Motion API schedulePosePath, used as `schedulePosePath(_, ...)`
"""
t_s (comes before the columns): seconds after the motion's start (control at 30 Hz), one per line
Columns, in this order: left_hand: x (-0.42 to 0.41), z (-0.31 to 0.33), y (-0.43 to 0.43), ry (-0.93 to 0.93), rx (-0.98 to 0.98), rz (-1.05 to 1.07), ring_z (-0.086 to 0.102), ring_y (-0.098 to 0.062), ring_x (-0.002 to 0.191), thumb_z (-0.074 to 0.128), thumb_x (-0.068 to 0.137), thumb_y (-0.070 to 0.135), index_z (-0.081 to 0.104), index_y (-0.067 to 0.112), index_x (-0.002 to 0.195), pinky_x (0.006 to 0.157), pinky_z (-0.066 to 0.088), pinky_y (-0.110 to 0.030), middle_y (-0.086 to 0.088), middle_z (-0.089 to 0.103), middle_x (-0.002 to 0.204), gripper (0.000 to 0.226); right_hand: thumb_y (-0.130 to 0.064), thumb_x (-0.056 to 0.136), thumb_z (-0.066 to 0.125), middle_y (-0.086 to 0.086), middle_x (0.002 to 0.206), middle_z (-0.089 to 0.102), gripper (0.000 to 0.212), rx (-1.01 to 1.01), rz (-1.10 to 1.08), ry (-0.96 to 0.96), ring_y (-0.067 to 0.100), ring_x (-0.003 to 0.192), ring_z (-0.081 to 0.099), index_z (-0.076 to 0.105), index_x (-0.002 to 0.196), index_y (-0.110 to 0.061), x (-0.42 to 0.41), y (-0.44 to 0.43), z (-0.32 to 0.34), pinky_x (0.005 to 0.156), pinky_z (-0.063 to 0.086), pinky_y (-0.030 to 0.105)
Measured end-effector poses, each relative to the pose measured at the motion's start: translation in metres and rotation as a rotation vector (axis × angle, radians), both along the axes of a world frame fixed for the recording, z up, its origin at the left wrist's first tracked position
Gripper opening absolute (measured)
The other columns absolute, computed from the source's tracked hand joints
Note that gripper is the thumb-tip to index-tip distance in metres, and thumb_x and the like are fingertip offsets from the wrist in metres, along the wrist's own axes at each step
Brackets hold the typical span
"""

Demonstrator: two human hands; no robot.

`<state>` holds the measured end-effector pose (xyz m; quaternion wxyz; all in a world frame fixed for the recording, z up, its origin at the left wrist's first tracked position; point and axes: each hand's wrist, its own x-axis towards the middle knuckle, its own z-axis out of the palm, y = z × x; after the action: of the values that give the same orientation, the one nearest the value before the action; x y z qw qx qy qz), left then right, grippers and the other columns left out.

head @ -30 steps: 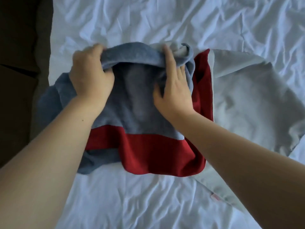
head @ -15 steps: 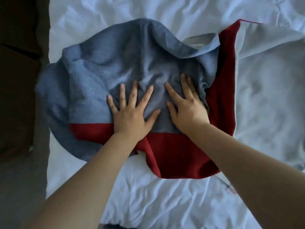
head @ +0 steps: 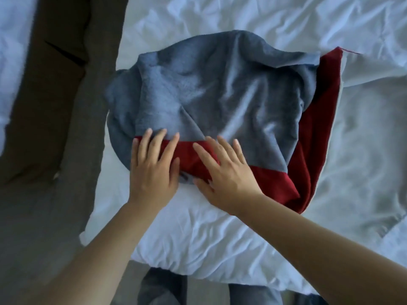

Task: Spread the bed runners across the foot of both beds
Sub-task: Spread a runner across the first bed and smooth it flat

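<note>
A grey bed runner (head: 222,91) with a red border lies rumpled and partly folded on the white bed (head: 198,238), near its left corner. Its pale lining shows where it continues to the right (head: 363,119). My left hand (head: 152,170) rests flat, fingers apart, on the runner's near edge over the red band. My right hand (head: 224,172) lies flat beside it on the same red band, fingers spread. Neither hand grips the cloth.
A dark floor gap (head: 55,106) runs along the bed's left side. A second white bed (head: 13,51) shows at the far left edge. My legs in jeans (head: 163,287) stand against the bed's near edge.
The runner, first bunched in both hands, was laid open. Both hands slid from its grey middle back toward me onto the red near edge, and the view pulled back.
</note>
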<state>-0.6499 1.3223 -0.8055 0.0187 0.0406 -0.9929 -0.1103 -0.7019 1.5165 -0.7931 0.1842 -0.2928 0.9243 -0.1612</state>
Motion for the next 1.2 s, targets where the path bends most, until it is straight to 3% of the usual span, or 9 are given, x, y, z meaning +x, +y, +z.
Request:
schedulePosePath(0.1,0.032,0.005,-0.032,-0.107,0.006,0.223,0.028,-0.043,0.148,0.061,0.086,0.044,0.025,0.01,0.159,0.117,0.03,-0.056,-0.021,0.029,0.16,0.088,-0.04,0.087,0.064,0.01,0.158,0.034,0.08,-0.052,0.051,-0.034,0.035,0.147,0.027,0.027,0.157,-0.027,0.016,-0.042,0.003,0.122,0.02,0.053)
schedulePosePath(0.2,0.047,-0.001,-0.049,-0.276,0.097,0.322,0.048,-0.042,0.131,0.064,0.074,0.06,0.027,0.019,0.159,0.098,0.049,-0.054,-0.021,0.04,0.149,0.101,-0.021,0.086,0.067,0.005,0.164,0.021,0.091,-0.034,0.044,-0.052,0.032,0.15,0.02,0.015,0.158,-0.037,0.022,-0.075,-0.003,0.119,0.025,0.047)
schedulePosePath(0.33,0.044,-0.01,-0.049,-0.296,0.184,0.29,0.061,-0.038,0.1,0.063,0.068,0.07,0.046,0.031,0.144,0.081,0.055,-0.048,-0.014,0.053,0.123,0.087,-0.009,0.083,0.062,0.001,0.151,0.042,0.082,0.025,0.023,-0.002,0.03,0.129,0.042,0.032,0.155,-0.037,0.026,-0.075,-0.018,0.093,0.048,0.044)
schedulePosePath(0.5,0.023,-0.02,-0.037,-0.139,0.534,0.44,0.056,-0.028,0.094,0.084,0.073,0.025,0.061,0.013,0.107,0.074,0.048,-0.034,-0.01,0.048,0.11,0.043,0.0,0.078,0.061,0.003,0.095,0.058,0.075,-0.022,-0.052,0.043,0.03,0.083,0.054,0.05,0.147,-0.027,0.045,-0.06,-0.025,0.072,0.05,0.047)
schedulePosePath(0.63,0.014,-0.013,-0.044,-0.091,0.441,0.304,0.051,-0.022,0.077,0.07,0.083,0.013,0.067,0.01,0.087,0.068,0.046,-0.033,-0.007,0.05,0.102,0.007,-0.007,0.084,0.059,0.008,0.132,0.053,0.067,-0.059,-0.01,0.15,0.031,0.115,0.048,0.052,0.145,-0.033,0.051,-0.083,-0.016,0.087,0.049,0.047)
schedulePosePath(0.77,0.021,0.009,-0.084,-0.007,0.377,0.172,0.051,-0.019,0.081,0.064,0.081,0.007,0.069,0.007,0.083,0.065,0.043,-0.032,-0.007,0.053,0.102,0.005,-0.008,0.087,0.06,0.005,0.166,0.019,0.076,-0.017,0.071,0.278,0.041,0.142,0.027,0.039,0.15,-0.046,0.05,-0.113,-0.001,0.104,0.033,0.047)
schedulePosePath(0.97,0.017,0.035,-0.188,0.087,0.111,0.037,0.06,-0.037,0.088,0.06,0.076,0.009,0.075,0.011,0.074,0.075,0.046,-0.046,-0.012,0.064,0.103,0.015,-0.005,0.08,0.066,-0.007,0.169,0.001,0.101,0.128,0.128,0.29,0.043,0.147,0.016,0.015,0.157,-0.047,0.05,-0.145,-0.001,0.109,0.03,0.058)
schedulePosePath(1.1,0.027,0.026,-0.205,0.021,-0.04,0.366,0.034,-0.037,0.142,0.063,0.084,0.013,0.071,0.025,0.105,0.102,0.026,-0.054,-0.006,0.046,0.146,0.026,-0.026,0.089,0.063,-0.004,0.169,0.002,0.089,0.153,0.056,0.243,0.041,0.15,0.01,0.009,0.158,-0.044,0.044,-0.158,-0.007,0.112,0.026,0.058)
schedulePosePath(1.2,0.053,0.002,-0.167,-0.161,0.073,0.38,0.013,-0.045,0.152,0.067,0.088,0.044,0.052,0.033,0.138,0.109,0.024,-0.062,-0.013,0.024,0.162,0.054,-0.048,0.092,0.056,-0.003,0.168,0.011,0.083,0.135,0.012,0.193,0.036,0.152,0.012,0.01,0.16,-0.035,0.041,-0.163,-0.017,0.113,0.024,0.056)
